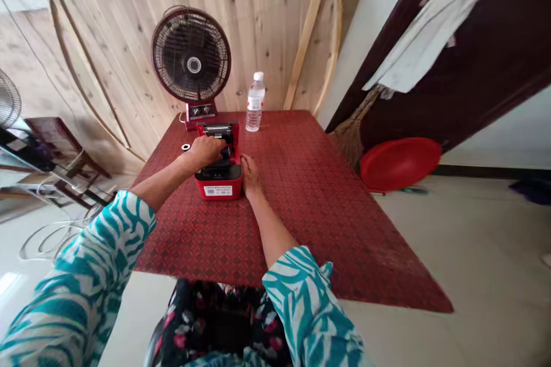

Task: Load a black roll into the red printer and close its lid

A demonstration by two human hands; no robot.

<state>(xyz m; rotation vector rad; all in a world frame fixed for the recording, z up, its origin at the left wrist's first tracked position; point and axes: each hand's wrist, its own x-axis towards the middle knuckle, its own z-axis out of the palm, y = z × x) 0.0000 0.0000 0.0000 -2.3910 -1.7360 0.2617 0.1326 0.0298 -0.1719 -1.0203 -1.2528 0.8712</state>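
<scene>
A red and black machine that looks like a label printer point(220, 175) stands on the table with its top open. A white printed sticker point(218, 191) is on its front. My left hand point(207, 151) reaches over its left edge into the opening, beside the black rollers; the fingers are bent, and what they hold, if anything, is hidden. Against the right wall of the machine, my right hand point(251, 175) is cupped, gripping it at the side. A small white ring with a dark centre point(186, 147) lies on the table left of the machine.
Behind the machine stand a dark red fan point(191, 57) and a water bottle point(255, 102) on the red patterned table point(310, 200). A wooden panel point(262, 17) rises behind them. To the right are a broom point(353, 129) and a red basin point(400, 163); a chair point(64, 149) stands left.
</scene>
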